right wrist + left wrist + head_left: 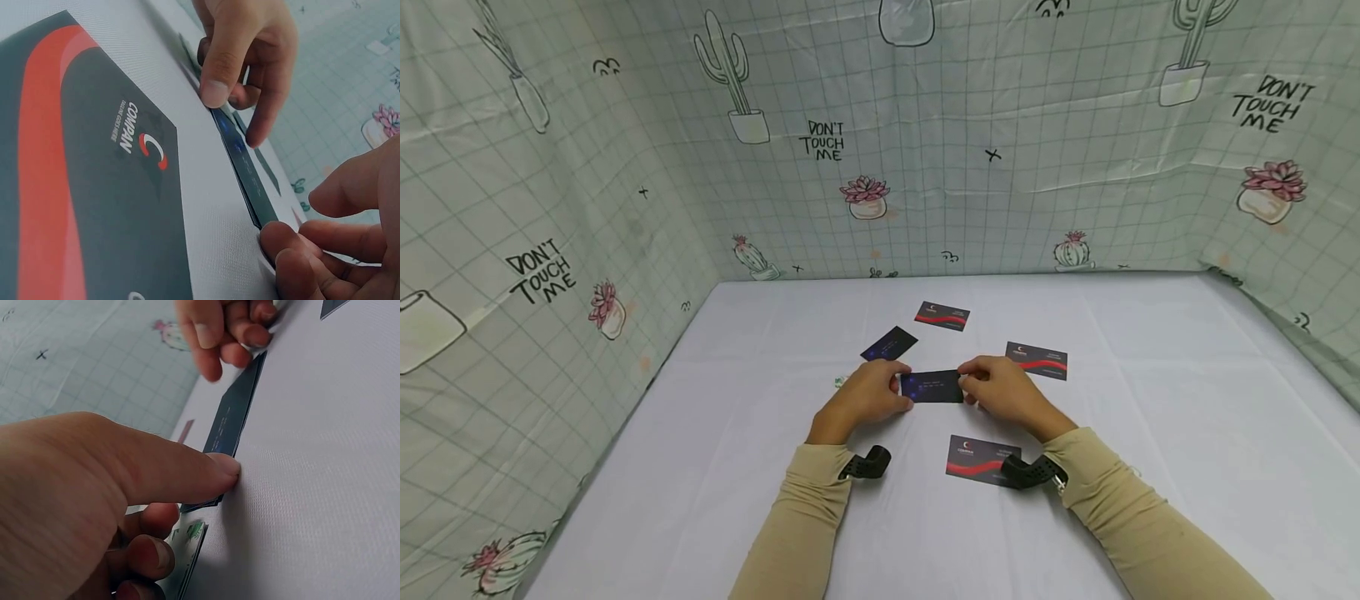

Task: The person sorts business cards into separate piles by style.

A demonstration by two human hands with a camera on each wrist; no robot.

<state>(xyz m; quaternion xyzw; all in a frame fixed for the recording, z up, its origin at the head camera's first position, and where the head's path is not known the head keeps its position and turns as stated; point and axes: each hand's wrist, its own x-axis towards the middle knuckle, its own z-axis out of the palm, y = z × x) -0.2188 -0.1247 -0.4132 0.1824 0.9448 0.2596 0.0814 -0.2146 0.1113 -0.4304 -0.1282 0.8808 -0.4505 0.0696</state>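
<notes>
A thin stack of dark cards (932,387) with blue glowing marks lies flat on the white table, between both hands. Layered edges show in the left wrist view. My left hand (871,392) grips the stack's left end, its thumb (212,475) pressed along the near edge. At the right end, my right hand (1003,387) has its curled fingertips against the edge and corner. Beside the left hand's fingers lies a small pile of white cards with green print (189,544), mostly hidden in the head view. Another dark blue card (889,342) lies just beyond the left hand.
Black business cards with a red wave lie around: one at the back (942,316), another beyond the right hand (1047,360), a third in front (973,458), partly under the right wrist's camera mount (1030,472). A patterned cloth (925,208) hangs behind and beside the white table (700,483).
</notes>
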